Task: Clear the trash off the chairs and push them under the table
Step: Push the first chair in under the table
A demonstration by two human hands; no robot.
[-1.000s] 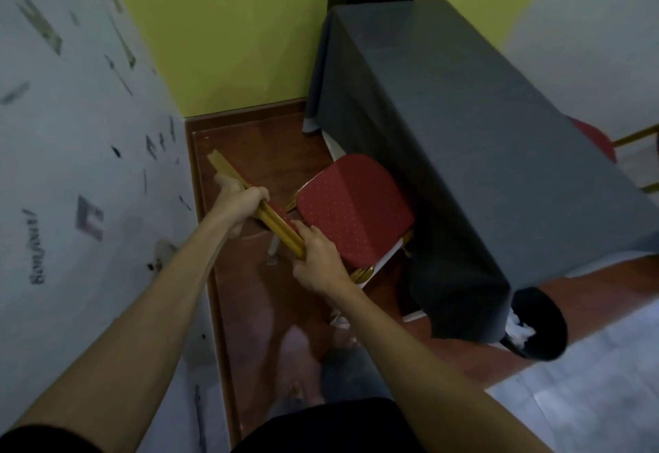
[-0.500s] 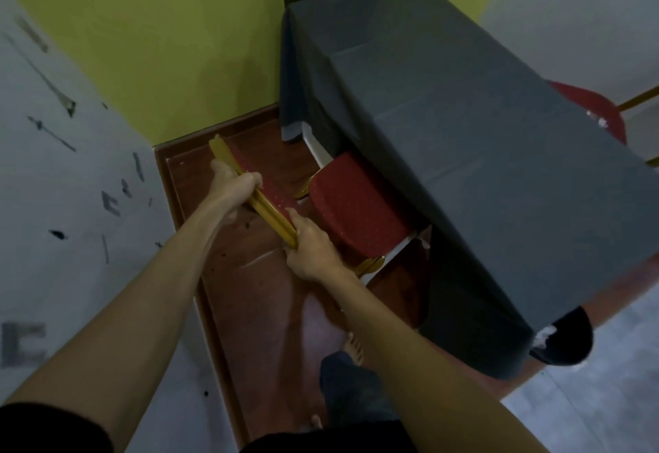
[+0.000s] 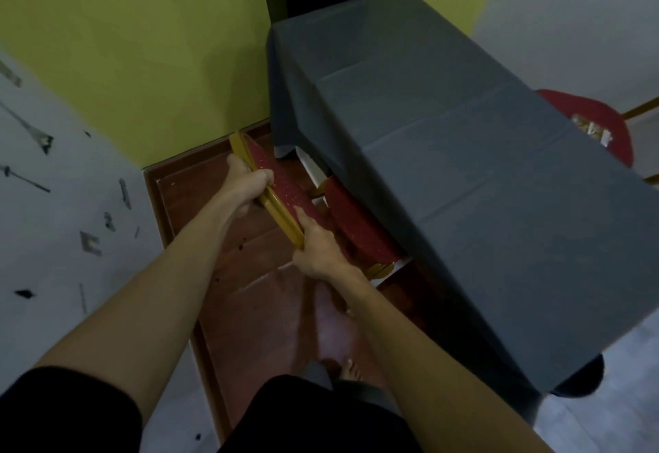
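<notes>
Both hands, left hand [image 3: 246, 181] & right hand [image 3: 315, 251], fingers wrapped on chair [image 3: 360, 224] backrest; seat now further under table [image 3: 445, 138] vs 1 s ago. Far chair's trash [image 3: 590, 129] uncleared.

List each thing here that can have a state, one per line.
Near chair: seat mostly under the table, backrest gripped.
Left hand: closed on backrest top.
Right hand: closed on backrest top.
Far chair: pulled out, trash on seat.
Table: covered with grey cloth.
</notes>
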